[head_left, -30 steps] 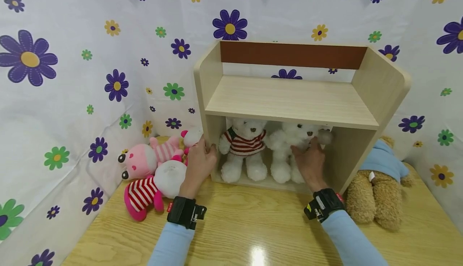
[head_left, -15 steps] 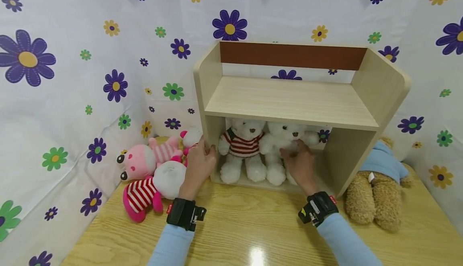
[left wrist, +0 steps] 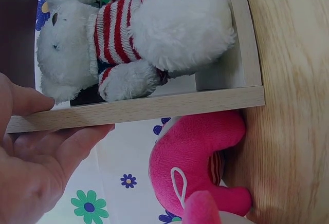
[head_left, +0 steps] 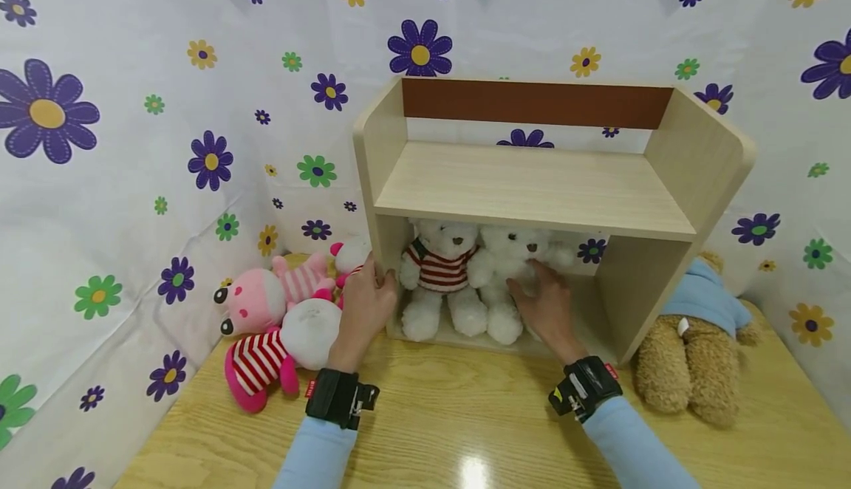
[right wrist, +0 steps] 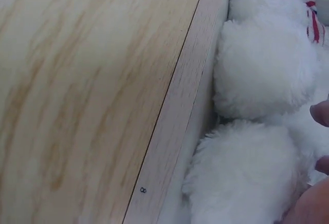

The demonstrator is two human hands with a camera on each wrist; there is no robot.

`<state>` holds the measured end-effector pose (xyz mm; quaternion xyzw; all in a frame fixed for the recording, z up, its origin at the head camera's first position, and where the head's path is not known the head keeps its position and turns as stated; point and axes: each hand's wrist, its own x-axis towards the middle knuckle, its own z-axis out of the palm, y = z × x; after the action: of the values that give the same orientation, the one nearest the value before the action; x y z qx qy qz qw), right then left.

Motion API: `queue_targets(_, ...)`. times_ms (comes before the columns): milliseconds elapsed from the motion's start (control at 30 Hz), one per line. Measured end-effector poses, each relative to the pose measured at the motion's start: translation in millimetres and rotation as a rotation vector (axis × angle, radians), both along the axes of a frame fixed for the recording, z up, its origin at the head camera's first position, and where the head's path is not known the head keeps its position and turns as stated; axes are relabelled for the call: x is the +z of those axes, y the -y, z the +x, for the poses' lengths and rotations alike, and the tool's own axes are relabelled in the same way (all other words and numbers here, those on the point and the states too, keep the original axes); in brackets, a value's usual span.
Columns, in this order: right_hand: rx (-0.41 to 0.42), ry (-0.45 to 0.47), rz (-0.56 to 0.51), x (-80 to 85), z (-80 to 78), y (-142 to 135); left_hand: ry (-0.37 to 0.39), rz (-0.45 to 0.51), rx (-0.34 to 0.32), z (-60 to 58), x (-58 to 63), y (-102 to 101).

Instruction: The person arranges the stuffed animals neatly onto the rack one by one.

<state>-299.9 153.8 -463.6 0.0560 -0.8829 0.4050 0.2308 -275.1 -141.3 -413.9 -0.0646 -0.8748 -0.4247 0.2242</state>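
A small wooden shelf (head_left: 532, 182) stands on the table. My left hand (head_left: 362, 308) grips its left side panel (left wrist: 144, 108), thumb inside, fingers outside. In the lower compartment sit two white teddy bears side by side. The left teddy bear (head_left: 444, 271) wears a red-and-white striped sweater. My right hand (head_left: 548, 308) touches the front of the plain white teddy bear (head_left: 501, 252), its thumb and fingers spread apart and partly covering the body. In the right wrist view only a few fingertips (right wrist: 321, 113) show, beside the bear's white fur.
Pink plush toys (head_left: 259, 301) and a white-and-pink one (head_left: 312, 330) lie left of the shelf. A brown teddy bear (head_left: 691, 349) in a blue top lies face down at right. Flowered cloth (head_left: 266, 1) hangs behind the wooden table (head_left: 425, 430).
My right hand and the plain white bear have moved left, against the striped-sweater bear. That bear has shifted slightly left too. The right hand's fingers have spread. My left hand has stayed on the panel.
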Motion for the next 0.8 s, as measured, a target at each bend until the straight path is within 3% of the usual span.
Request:
queue_targets(433,0.223,0.256,0.102,13.5,12.7,-15,-0.018,0.013,-0.008,-0.9,-2.3,-1)
queue_targets(533,0.22,0.227,0.163,17.4,21.3,-24,-0.006,0.012,-0.013,-0.9,-2.9,-2)
queue_targets(800,0.208,0.024,0.274,20.7,50.1,-41,0.008,0.023,-0.005,1.8,-3.1,0)
